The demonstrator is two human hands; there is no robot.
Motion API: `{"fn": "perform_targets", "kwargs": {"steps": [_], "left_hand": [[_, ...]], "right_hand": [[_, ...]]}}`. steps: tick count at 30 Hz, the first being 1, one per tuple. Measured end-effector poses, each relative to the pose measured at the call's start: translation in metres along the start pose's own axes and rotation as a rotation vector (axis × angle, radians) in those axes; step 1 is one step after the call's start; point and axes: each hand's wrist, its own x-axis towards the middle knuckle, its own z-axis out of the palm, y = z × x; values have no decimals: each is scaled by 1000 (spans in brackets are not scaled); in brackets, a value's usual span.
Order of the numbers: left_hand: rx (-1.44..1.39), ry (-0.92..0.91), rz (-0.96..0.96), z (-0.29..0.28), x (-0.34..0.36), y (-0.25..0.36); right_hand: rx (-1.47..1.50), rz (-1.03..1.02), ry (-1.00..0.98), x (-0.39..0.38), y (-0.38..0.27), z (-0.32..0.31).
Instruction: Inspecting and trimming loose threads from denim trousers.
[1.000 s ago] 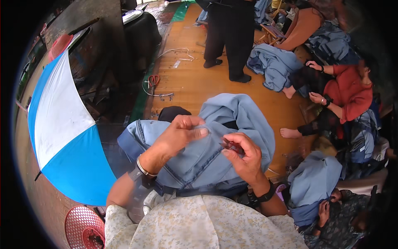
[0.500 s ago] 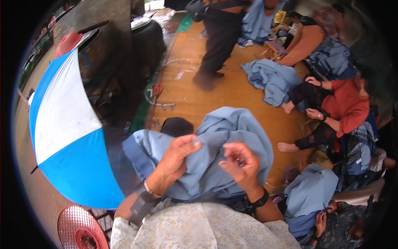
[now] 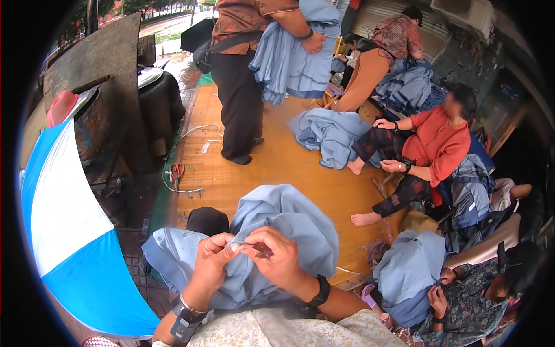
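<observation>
A light blue denim garment [image 3: 292,217] is bunched over my lap, a darker blue band at its left end. My left hand [image 3: 208,263] is closed, thumb and fingers pinching a fold of the denim. Right beside it, my right hand [image 3: 280,260] is closed too, its fingertips meeting the left thumb at that fold. A small dark object [image 3: 263,250] shows within the right fingers; its kind is too small to tell. Behind the garment sits a dark rounded thing [image 3: 208,221].
A blue and white umbrella [image 3: 69,202] stands at left. Red-handled scissors [image 3: 176,170] and a pale cord [image 3: 188,132] lie on the tan mat [image 3: 272,156]. A standing person [image 3: 237,87] carries denim; seated people at right have denim piles [image 3: 332,136] around them.
My hands came together at the denim fold; before, they were apart, the right one raised and loosely curled. The view tilted up, and the standing person with denim now shows more fully.
</observation>
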Motion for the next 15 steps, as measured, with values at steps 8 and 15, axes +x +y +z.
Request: {"fn": "perform_targets", "kwargs": {"steps": [8, 15], "left_hand": [[7, 9, -22, -1, 2, -1], [-27, 6, -47, 0, -2, 0]], "right_hand": [[-9, 19, 35, 0, 0, 1], [53, 157, -60, -4, 7, -4]]}}
